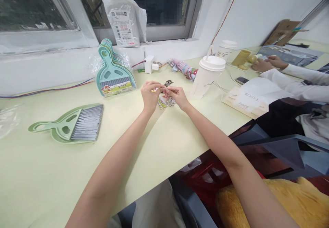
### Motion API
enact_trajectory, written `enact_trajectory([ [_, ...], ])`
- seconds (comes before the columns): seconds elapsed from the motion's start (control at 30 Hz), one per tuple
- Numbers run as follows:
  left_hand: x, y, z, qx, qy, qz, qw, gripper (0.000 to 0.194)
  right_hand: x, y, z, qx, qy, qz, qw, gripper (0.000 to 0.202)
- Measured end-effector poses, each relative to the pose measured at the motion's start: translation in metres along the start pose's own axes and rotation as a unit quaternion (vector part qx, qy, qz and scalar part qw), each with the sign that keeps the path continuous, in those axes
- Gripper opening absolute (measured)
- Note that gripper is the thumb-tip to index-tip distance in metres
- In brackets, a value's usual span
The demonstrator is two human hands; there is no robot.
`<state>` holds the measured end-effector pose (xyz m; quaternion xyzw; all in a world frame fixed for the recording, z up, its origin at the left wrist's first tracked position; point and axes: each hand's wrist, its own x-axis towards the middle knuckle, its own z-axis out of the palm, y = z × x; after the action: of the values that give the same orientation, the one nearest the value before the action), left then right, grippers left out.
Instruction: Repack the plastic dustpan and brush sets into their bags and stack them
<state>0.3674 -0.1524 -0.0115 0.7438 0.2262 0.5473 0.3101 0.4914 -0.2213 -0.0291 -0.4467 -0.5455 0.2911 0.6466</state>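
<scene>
Both hands meet over the table (164,139), fingertips almost touching. My left hand (151,96) is closed in a pinch, and so is my right hand (178,97); between them is something small that I cannot make out. Just under the fingers hangs or lies a bunch of shiny metal pieces (170,101), beside a yellow-green printed card (161,103). A dark metallic piece (168,83) shows just beyond the fingertips. To the left lies a green dustpan (60,125) with a grey-bristled brush (87,122) on it.
A stack of teal dustpans (113,67) leans at the wall, near a white plug adapter (149,64) and a pink patterned bundle (181,67). A lidded white cup (207,77) stands right of my hands. Further right are a Face packet (246,99), a phone (241,80) and another person's hands (268,63).
</scene>
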Motion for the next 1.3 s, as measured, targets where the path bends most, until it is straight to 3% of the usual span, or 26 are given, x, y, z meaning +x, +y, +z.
enact_trajectory([
  [0.07,0.002,-0.001,0.000,-0.025,-0.006,-0.002,1.000,0.010,0.000,0.000,-0.001,0.012,0.000,0.010,1.000,0.043],
  [0.17,0.007,-0.005,-0.003,-0.082,-0.065,-0.019,0.994,0.006,0.001,-0.002,-0.002,0.026,0.001,0.036,0.999,0.044],
  [0.27,0.011,-0.009,-0.008,-0.133,-0.139,-0.035,0.981,0.015,0.001,-0.003,-0.004,0.023,0.000,0.055,0.998,0.044],
  [0.37,0.011,-0.010,-0.010,-0.160,-0.160,-0.038,0.973,0.019,0.001,-0.004,-0.005,0.015,-0.008,0.052,0.998,0.044],
  [0.7,0.007,-0.011,-0.002,-0.175,-0.107,-0.046,0.978,0.017,0.000,-0.003,-0.001,-0.002,-0.012,0.066,0.998,0.048],
  [0.97,0.001,-0.001,0.003,-0.105,-0.053,-0.044,0.992,0.013,-0.001,-0.004,0.002,-0.023,0.010,0.042,0.999,0.048],
  [1.13,-0.008,0.003,0.014,-0.108,0.002,-0.086,0.990,0.014,0.000,-0.003,0.006,-0.058,0.050,0.017,0.997,0.048],
  [1.3,-0.015,0.002,0.023,-0.145,0.021,-0.145,0.979,0.024,0.001,0.000,0.008,-0.059,0.075,0.017,0.995,0.047],
])
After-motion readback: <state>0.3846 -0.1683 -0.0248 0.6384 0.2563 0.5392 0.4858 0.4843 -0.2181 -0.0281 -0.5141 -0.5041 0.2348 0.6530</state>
